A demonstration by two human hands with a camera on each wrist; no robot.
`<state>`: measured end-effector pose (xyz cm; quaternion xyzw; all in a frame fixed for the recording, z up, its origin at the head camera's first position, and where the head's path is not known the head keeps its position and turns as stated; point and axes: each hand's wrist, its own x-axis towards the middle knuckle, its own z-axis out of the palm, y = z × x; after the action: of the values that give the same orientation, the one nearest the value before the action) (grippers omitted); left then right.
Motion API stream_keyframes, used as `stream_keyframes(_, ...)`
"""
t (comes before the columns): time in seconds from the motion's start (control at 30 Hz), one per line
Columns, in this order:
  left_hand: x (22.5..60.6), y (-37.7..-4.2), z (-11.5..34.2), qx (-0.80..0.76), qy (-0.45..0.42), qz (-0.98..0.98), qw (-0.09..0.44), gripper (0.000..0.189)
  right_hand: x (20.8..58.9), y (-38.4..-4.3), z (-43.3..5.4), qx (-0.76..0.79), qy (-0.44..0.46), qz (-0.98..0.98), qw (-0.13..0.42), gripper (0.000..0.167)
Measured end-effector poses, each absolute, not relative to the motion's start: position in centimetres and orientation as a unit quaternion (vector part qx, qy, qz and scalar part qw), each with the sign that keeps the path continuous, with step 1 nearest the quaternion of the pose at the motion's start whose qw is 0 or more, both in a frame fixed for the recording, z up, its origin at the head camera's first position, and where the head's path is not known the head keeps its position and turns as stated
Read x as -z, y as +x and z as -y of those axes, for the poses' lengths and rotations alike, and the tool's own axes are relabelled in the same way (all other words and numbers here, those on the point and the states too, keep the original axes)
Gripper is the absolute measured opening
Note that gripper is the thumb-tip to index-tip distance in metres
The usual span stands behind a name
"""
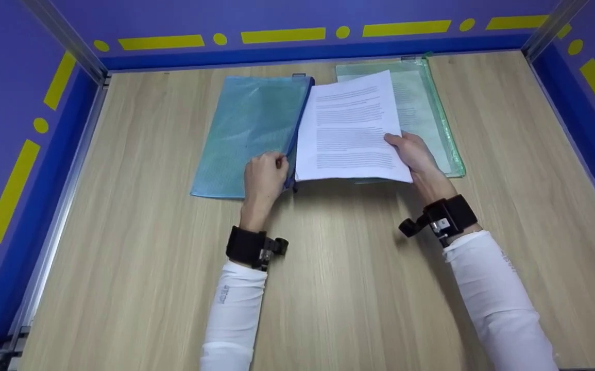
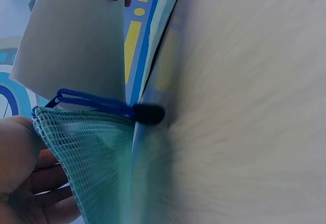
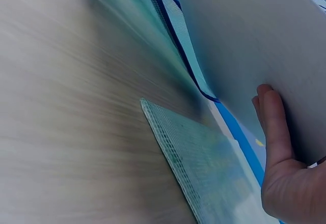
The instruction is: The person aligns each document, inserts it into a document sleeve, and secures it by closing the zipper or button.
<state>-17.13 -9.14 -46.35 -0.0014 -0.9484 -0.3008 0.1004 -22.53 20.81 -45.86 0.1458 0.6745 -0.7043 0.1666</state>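
Note:
My left hand (image 1: 265,178) pinches the near right edge of a blue mesh zipper pouch (image 1: 253,116), and the zipper side stands parted there. A dark zipper pull on a blue cord (image 2: 94,102) hangs at that corner in the left wrist view. My right hand (image 1: 419,157) grips the right edge of a printed paper (image 1: 354,123), thumb on top and fingers (image 3: 275,122) beneath. The paper is raised off the table, with its left edge at the pouch's opening; how far it reaches inside is hidden. Whether it is one sheet or more I cannot tell.
A green zipper pouch (image 1: 423,98) holding printed paper lies at the back right, partly covered by the raised paper. Blue walls (image 1: 287,51) with yellow marks border the wooden table (image 1: 338,288) at the back and both sides.

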Motion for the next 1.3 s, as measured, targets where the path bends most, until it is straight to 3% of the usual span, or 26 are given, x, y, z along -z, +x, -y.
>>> stream_keyframes(0.9, 46.4, -17.0, 8.8, 0.295, -0.008, 0.952, 0.084, 0.022, 46.1, -23.1, -19.5, 0.655, 0.180, -0.724, 0.118, 0.045)
stream_keyframes(1.3, 46.4, -16.9, 8.8, 0.288, -0.014, 0.953, 0.095, 0.022, 46.0, -22.9, -19.5, 0.648, 0.161, -0.734, 0.129, 0.048)
